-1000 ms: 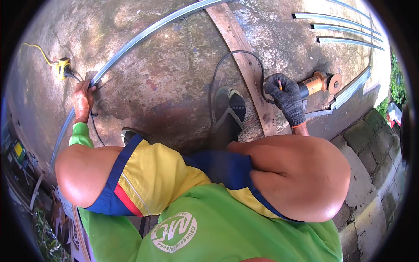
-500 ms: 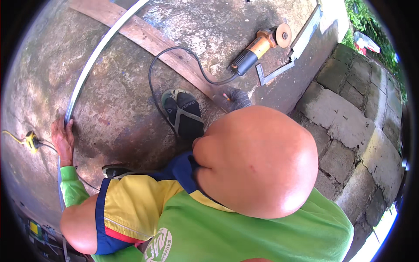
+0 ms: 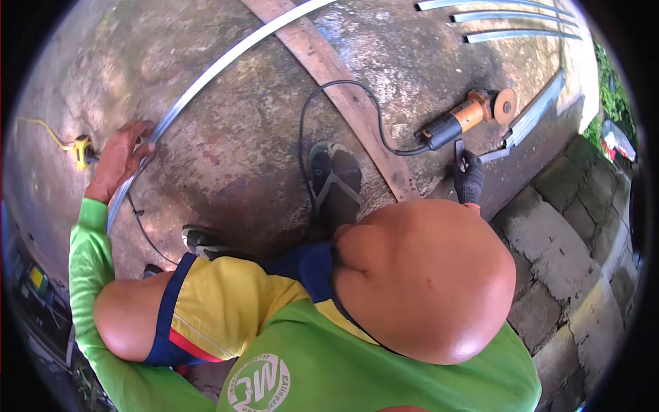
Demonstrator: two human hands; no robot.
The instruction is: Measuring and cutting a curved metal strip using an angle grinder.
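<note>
A long, thin silvery metal channel [image 3: 226,63] runs from the top edge down past my left side. My bare left hand [image 3: 123,159] is closed round it, fingers curled over its edge. My right hand [image 3: 469,181], in a dark grey knit glove, has its fingers bent round one leg of a small metal square [image 3: 494,156]. Part of that square is hidden by the glove. Just beyond this hand lies an orange and black angle grinder [image 3: 458,121] with a tan disc. To the left of my left hand sits a yellow tape measure [image 3: 84,152].
A wooden plank [image 3: 343,79] lies under the channel's far part. The grinder's black cord [image 3: 303,130] loops past my slippered foot [image 3: 335,172]. Several cut metal channels [image 3: 522,34] lie at the far right, others [image 3: 539,110] nearer. A concrete block wall [image 3: 549,233] stands at right.
My left hand has moved forward along the channel. My right hand has reached forward and right to the metal square and taken hold of it. The view has shifted, showing more channels at far right.
</note>
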